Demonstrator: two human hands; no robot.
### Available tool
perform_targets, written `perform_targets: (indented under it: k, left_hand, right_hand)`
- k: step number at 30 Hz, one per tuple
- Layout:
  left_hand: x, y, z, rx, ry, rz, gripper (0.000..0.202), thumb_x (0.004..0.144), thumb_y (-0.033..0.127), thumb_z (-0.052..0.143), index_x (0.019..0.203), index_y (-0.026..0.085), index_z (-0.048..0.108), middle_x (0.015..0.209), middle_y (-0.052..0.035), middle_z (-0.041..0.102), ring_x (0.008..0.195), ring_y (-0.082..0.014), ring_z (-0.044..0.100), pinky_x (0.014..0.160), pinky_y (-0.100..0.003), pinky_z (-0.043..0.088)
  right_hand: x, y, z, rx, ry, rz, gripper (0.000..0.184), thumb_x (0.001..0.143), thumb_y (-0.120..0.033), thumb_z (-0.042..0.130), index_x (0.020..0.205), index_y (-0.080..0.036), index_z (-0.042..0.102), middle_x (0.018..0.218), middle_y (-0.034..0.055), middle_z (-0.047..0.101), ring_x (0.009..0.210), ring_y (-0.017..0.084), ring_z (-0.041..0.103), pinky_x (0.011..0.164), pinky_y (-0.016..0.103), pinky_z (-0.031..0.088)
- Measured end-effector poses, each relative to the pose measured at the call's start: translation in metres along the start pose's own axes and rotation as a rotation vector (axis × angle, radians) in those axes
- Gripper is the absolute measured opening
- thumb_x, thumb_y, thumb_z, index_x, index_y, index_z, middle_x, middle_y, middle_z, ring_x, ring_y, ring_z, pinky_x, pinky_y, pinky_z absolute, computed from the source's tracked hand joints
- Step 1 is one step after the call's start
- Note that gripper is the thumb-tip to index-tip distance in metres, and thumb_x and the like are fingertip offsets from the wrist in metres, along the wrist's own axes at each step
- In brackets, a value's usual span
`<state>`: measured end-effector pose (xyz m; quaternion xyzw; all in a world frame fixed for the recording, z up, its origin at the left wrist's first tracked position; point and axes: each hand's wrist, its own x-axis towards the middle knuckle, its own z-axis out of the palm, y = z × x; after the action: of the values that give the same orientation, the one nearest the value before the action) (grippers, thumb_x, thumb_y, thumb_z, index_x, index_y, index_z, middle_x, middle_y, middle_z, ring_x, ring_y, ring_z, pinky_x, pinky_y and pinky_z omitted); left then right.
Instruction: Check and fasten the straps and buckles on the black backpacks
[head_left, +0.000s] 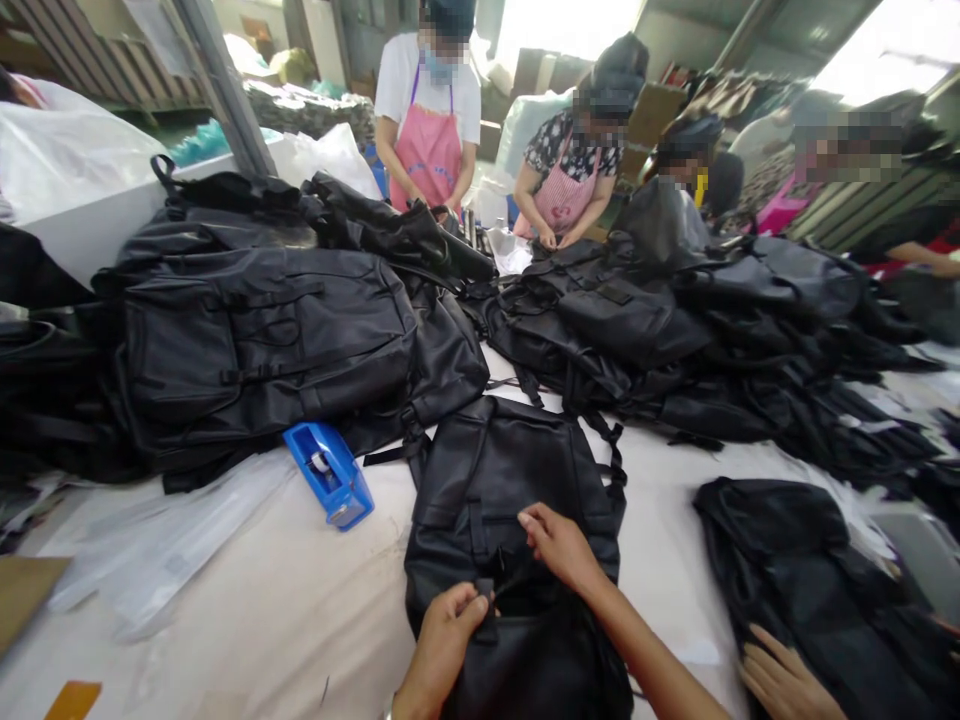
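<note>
A black backpack [495, 470] lies flat on the white table [300, 600] right in front of me. My left hand [444, 632] is closed, pinching a small black strap end [486, 590] at the bag's opening. My right hand [559, 545] rests on the bag just above, fingers curled together around the same thin strap. Both hands touch the bag's lower middle.
A blue tape dispenser [330, 475] sits left of the bag. Piles of black backpacks [255, 340] cover the far table. Another person's hand [780, 682] rests on a black bag [802, 570] at the right. Several people in aprons [429, 150] work across the table. Clear plastic bags [165, 540] lie at the left.
</note>
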<state>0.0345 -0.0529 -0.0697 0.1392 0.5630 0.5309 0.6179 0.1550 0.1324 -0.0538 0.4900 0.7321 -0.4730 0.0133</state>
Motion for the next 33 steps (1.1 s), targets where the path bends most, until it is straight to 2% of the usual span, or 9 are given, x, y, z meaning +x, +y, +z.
perform_targets:
  k: [4,7,10,14,17,20,22,26,33]
  left_hand:
    - [0.003,-0.008,-0.006,-0.026,-0.026,-0.057,0.034,0.081,0.044,0.058,0.081,0.010,0.061,0.075,-0.0024,0.060,0.070,-0.0141,0.052,0.067,-0.025,0.037]
    - [0.001,-0.008,-0.011,0.005,-0.028,-0.030,0.030,0.083,0.042,0.056,0.083,0.012,0.060,0.079,-0.0016,0.059,0.075,-0.0144,0.052,0.069,-0.025,0.037]
    - [0.001,-0.007,-0.014,0.064,-0.010,0.012,0.028,0.086,0.040,0.054,0.087,0.013,0.062,0.084,-0.0022,0.061,0.081,-0.0163,0.053,0.073,-0.025,0.039]
    - [0.000,-0.008,-0.014,0.109,0.014,0.070,0.029,0.087,0.040,0.053,0.097,0.015,0.065,0.093,-0.0039,0.065,0.093,-0.0206,0.056,0.083,-0.028,0.041]
    - [-0.001,-0.008,-0.014,0.122,0.025,0.075,0.030,0.087,0.040,0.053,0.100,0.016,0.065,0.096,-0.0043,0.066,0.094,-0.0215,0.057,0.085,-0.028,0.042]
    - [-0.003,-0.005,-0.015,0.108,0.013,0.043,0.030,0.088,0.040,0.052,0.101,0.016,0.065,0.096,-0.0040,0.066,0.096,-0.0216,0.057,0.086,-0.028,0.041]
    - [-0.004,-0.005,-0.015,0.099,0.002,0.031,0.029,0.087,0.040,0.052,0.098,0.016,0.064,0.092,-0.0030,0.065,0.095,-0.0207,0.056,0.084,-0.026,0.041]
    - [-0.003,-0.009,-0.012,0.149,-0.005,0.018,0.027,0.087,0.040,0.052,0.088,0.015,0.062,0.085,-0.0014,0.061,0.086,-0.0181,0.053,0.076,-0.024,0.039]
    - [0.002,-0.014,-0.006,0.314,0.050,0.036,0.027,0.087,0.040,0.049,0.079,0.015,0.057,0.077,0.0000,0.055,0.077,-0.0160,0.049,0.067,-0.024,0.036]
  right_hand:
    - [0.024,0.002,0.019,0.005,-0.343,0.211,0.032,0.085,-0.047,0.053,0.080,-0.015,0.055,0.058,-0.0008,0.057,0.042,0.009,0.051,0.037,0.018,0.033]
    - [0.030,0.002,0.033,0.153,-0.464,0.281,0.033,0.078,-0.044,0.065,0.092,-0.016,0.055,0.063,-0.0025,0.058,0.048,0.009,0.056,0.039,0.015,0.038]
    - [0.026,-0.001,0.034,0.332,-0.580,0.401,0.051,0.069,-0.044,0.075,0.105,-0.018,0.050,0.069,-0.0026,0.061,0.053,0.009,0.059,0.042,0.014,0.043]
    - [0.016,-0.006,0.031,0.360,-0.690,0.449,0.061,0.065,-0.056,0.075,0.104,-0.018,0.048,0.072,0.0003,0.064,0.052,0.010,0.060,0.042,0.016,0.045]
    - [0.010,-0.008,0.034,0.363,-0.645,0.473,0.058,0.062,-0.054,0.077,0.097,-0.017,0.049,0.071,0.0006,0.064,0.049,0.010,0.058,0.039,0.016,0.042]
    - [0.006,-0.007,0.040,0.461,-0.510,0.473,0.052,0.058,-0.045,0.081,0.091,-0.016,0.052,0.064,-0.0029,0.058,0.046,0.006,0.049,0.036,0.013,0.029]
    - [0.005,-0.004,0.042,0.633,-0.409,0.473,0.050,0.055,-0.040,0.083,0.087,-0.015,0.054,0.061,-0.0057,0.052,0.045,0.002,0.042,0.037,0.013,0.023]
    - [0.001,-0.006,0.044,1.012,-0.290,0.483,0.054,0.048,-0.034,0.088,0.085,-0.013,0.054,0.062,-0.0079,0.046,0.047,0.000,0.036,0.043,0.013,0.026]
    - [-0.006,-0.020,0.056,1.024,-0.189,0.460,0.057,0.045,-0.038,0.088,0.080,-0.014,0.051,0.058,-0.0079,0.046,0.044,0.000,0.032,0.041,0.015,0.021]
